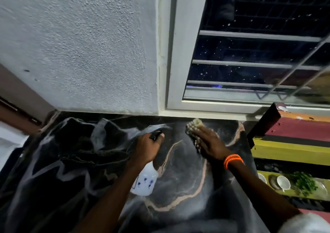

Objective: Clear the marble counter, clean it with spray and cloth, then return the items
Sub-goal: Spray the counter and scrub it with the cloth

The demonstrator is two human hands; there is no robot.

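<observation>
- Black marble desk point(178, 188) with pale pink veins runs up to a grey wall point(80, 45) and a window point(250, 54).
- Left hand point(149, 148) grips a white bottle point(145, 181), nozzle toward the wall.
- Right hand point(209, 143) lies flat, fingers spread, pressing a cloth point(193, 127) on the desk below the window.

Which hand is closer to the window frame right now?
Right. The right hand presses the cloth on the marble counter just below the window frame. The left hand, holding the spray bottle, sits farther left, under the wall.
</observation>
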